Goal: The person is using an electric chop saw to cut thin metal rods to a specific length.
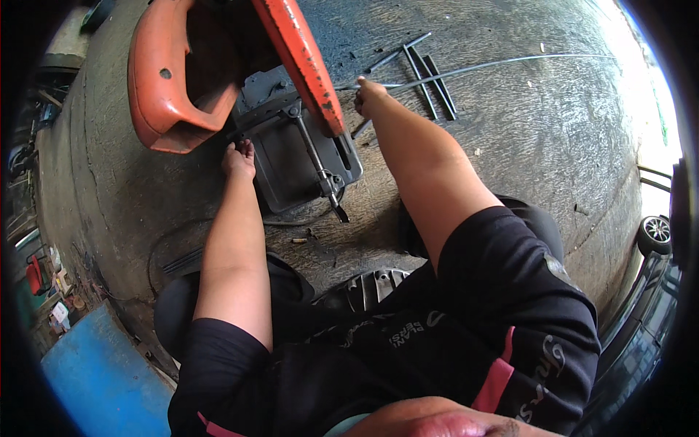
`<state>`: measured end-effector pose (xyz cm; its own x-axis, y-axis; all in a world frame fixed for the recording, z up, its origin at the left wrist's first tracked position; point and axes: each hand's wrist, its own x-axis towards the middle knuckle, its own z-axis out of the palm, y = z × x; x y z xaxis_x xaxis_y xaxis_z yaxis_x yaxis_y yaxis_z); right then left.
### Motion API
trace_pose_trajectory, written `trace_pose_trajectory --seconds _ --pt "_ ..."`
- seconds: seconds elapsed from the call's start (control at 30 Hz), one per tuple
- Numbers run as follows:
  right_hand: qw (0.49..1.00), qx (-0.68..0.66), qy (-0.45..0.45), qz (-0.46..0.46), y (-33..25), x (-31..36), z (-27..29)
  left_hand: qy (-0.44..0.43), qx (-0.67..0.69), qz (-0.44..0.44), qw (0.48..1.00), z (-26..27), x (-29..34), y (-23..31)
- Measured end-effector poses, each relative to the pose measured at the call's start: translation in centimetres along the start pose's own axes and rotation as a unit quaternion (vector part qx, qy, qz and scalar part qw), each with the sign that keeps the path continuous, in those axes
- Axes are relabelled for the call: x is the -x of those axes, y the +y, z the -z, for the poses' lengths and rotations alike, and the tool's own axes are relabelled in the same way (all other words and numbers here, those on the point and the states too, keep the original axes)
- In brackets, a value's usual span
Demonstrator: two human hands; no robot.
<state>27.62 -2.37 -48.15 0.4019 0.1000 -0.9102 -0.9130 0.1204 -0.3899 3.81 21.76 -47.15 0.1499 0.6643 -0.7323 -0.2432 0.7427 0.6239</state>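
Note:
A cut-off saw with a chipped orange guard and handle point(164, 80) stands on the floor in front of me. Its dark grey base point(284, 171) carries a clamp screw point(312, 149). My right hand point(370, 95), reaching past the saw's right side, is closed around a long thin metal rod point(510, 63). The rod stretches far to the right; leftward it disappears behind the orange guard. My left hand point(239, 160) is at the base's left edge, palm up and fingers curled. Whatever those fingers may hold is too small or hidden to make out.
Several dark metal bars point(421, 80) lie on the concrete floor point(510, 138) beyond my right hand. A cable point(291, 222) runs along the near side of the saw. A blue panel point(109, 371) is at lower left, and a dark car point(633, 320) at far right.

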Motion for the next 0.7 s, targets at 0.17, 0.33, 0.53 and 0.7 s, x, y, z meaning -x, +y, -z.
trace_pose_trajectory --seconds 0.17,0.33,0.53,0.7 --pt "0.971 -0.214 0.062 -0.083 -1.1 -4.4 0.0 -0.006 -0.013 0.002 1.000 0.0 0.2 0.1" --pt "0.966 -0.235 -0.095 0.048 -0.6 -3.5 0.4 0.003 -0.012 0.000 1.000 0.1 0.2 -0.2" --pt "0.979 -0.158 -0.060 0.119 -2.7 -0.9 0.0 -0.001 -0.007 -0.003 1.000 0.0 0.6 0.0" --pt "0.973 -0.150 -0.060 0.166 -4.4 -0.1 2.5 -0.015 -0.012 -0.007 1.000 0.0 0.9 -0.1"
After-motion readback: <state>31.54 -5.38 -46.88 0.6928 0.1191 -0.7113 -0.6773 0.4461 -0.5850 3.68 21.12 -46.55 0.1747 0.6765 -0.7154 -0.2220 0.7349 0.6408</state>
